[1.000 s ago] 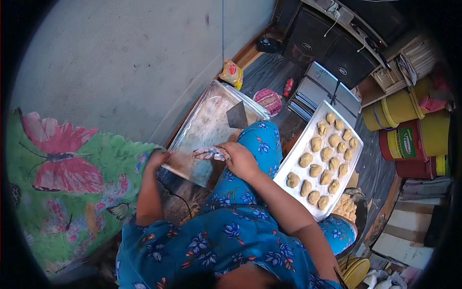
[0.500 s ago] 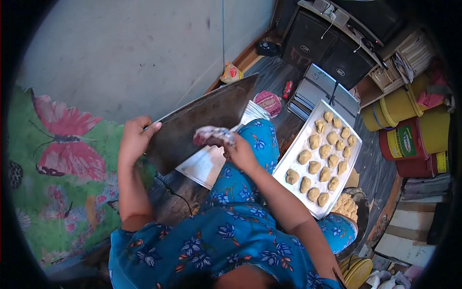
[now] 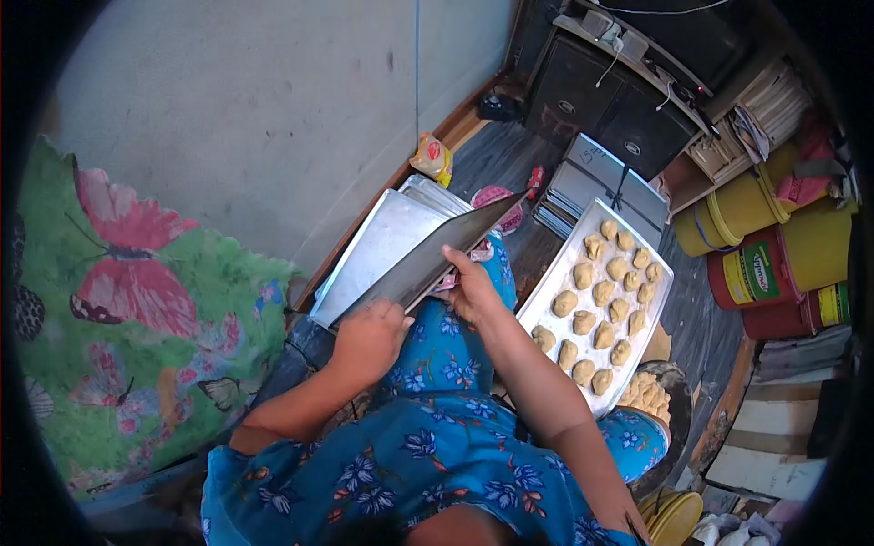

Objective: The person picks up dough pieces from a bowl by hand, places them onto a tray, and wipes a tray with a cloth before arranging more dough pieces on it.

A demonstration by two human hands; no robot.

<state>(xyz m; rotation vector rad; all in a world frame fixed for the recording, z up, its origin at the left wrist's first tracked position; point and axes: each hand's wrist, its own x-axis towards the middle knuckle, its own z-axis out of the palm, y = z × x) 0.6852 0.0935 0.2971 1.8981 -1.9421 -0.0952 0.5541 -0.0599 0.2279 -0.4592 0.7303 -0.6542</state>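
As both hands [image 3: 369,340] [image 3: 472,286] grip a tray [image 3: 414,257], a bucket [image 3: 755,272] reads (partly) "Appro".

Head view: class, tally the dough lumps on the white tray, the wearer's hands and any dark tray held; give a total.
Dough lumps on white tray: 20
Left hand and right hand: 2
Dark tray: 1
Total: 23

Green butterfly-print sheet [image 3: 232,314] at left, below grey wall [image 3: 264,109]. Tan-and-yellow packet [image 3: 431,160] at the wall's foot, black object [image 3: 499,107] farther along. Black cabinet [image 3: 587,114] at the back, white cable [image 3: 607,70] hanging down its front. Right side: yellow bucket [image 3: 724,218] on its side, red bucket [image 3: 723,277] with green label just beside it. Yellow lids [image 3: 675,520] bottom right, near white plastic bags [image 3: 733,530].
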